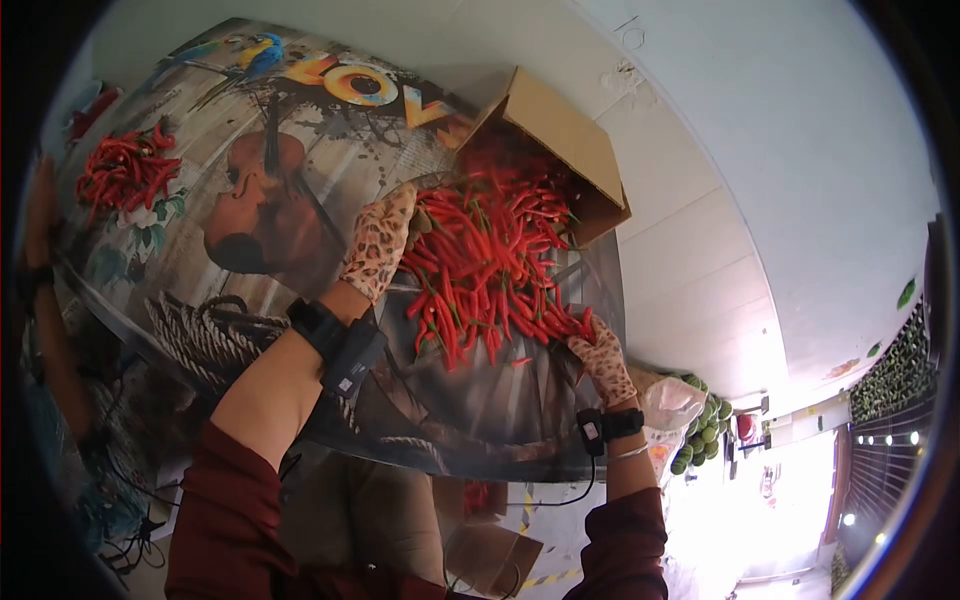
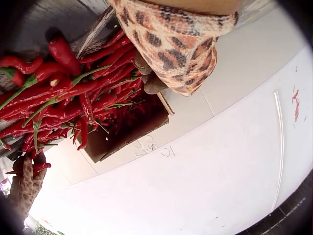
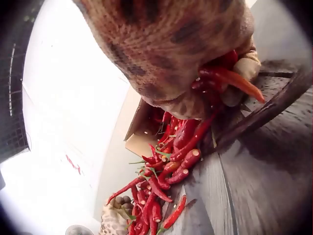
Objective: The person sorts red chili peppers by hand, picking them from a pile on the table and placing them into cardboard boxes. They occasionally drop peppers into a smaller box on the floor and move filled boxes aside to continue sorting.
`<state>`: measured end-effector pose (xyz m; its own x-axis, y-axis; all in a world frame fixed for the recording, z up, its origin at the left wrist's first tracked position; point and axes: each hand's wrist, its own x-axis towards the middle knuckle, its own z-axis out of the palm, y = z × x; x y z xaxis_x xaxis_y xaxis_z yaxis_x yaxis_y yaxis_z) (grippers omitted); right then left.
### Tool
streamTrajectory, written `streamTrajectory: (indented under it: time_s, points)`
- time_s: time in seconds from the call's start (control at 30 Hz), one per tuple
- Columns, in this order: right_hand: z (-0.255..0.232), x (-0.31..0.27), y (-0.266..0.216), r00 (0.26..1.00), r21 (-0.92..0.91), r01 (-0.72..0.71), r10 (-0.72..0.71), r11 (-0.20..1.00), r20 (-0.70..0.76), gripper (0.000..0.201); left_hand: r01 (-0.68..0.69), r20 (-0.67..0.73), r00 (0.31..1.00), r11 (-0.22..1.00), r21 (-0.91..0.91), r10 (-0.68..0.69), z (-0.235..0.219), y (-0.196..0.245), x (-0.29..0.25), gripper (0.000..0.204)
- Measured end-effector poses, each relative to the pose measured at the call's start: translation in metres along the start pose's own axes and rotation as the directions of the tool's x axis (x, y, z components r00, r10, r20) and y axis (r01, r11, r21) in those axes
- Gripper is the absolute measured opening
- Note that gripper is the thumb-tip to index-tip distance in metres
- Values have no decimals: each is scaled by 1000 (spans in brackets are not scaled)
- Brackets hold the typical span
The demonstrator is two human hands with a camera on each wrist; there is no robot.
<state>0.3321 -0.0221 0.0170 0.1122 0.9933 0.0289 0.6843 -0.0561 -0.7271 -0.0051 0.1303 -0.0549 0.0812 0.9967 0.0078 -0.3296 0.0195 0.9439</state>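
Observation:
A big heap of red chilies (image 1: 490, 270) spills from a tipped cardboard box (image 1: 560, 140) onto a picture-printed table cover (image 1: 250, 200). Both hands wear leopard-print gloves. My left hand (image 1: 380, 245) lies against the heap's left edge near the box mouth, its fingertips (image 2: 146, 81) among the chilies (image 2: 63, 98). At the heap's near right corner my right hand (image 1: 600, 355) grips a small bunch of chilies (image 3: 225, 78). The box (image 2: 127, 132) lies open behind the heap, and loose chilies (image 3: 171, 166) trail across the table.
A second, smaller pile of chilies (image 1: 125, 170) lies at the table's far left, beside another person's arm (image 1: 40, 260). Green round fruits (image 1: 700, 425) and a plastic bag (image 1: 670, 400) sit past the table's right end. Cardboard boxes (image 1: 490, 555) stand on the floor below.

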Motion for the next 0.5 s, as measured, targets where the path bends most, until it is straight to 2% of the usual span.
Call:
streamTrajectory:
  time_s: [0.03,0.07,0.1,0.13,0.17,0.2,0.23,0.3,0.33,0.37,0.43,0.47,0.5]
  points:
    - [-1,-3,-2,999,13,3,-3,1000,-48,35,-9,186,981,980,-200,47,-17,-23,18,34]
    - [-2,-6,-5,999,12,-11,11,1000,-45,35,25,350,928,920,-391,124,-25,-40,24,35]
    - [-4,-8,-8,996,129,-69,76,989,-49,36,44,354,929,920,-390,105,-17,-37,10,35]
    - [-5,-9,-9,990,248,-115,132,962,-51,37,45,179,984,966,-253,1,-5,-20,-6,36]
    - [-6,-7,-3,991,250,-105,122,962,-56,37,54,-18,998,992,-112,-56,2,-6,-10,36]
    - [-9,-6,4,987,298,-112,140,948,-73,34,103,333,943,952,-287,-2,-27,-42,29,38]
    - [-12,-4,7,984,343,-121,159,931,-85,30,87,332,943,953,-289,15,-19,-50,38,38]
    - [-13,-2,-3,981,353,-103,152,930,-116,27,118,102,991,943,-311,-90,-4,-61,43,32]
    - [-11,-4,-6,976,364,-104,166,925,-143,25,177,194,978,807,-564,-79,-9,-71,47,31]
    - [-11,-3,-2,975,366,-112,173,924,-139,25,183,193,977,807,-562,-87,-13,-82,51,31]
    - [-14,4,9,955,440,-164,254,883,-153,18,179,219,968,946,-270,-120,-15,-72,51,29]
    - [-16,8,13,956,438,-159,249,885,-157,18,174,220,969,946,-272,-115,-12,-68,49,29]
    - [-16,11,16,945,397,-184,273,899,-179,17,109,166,984,950,-293,-61,-9,-67,44,30]
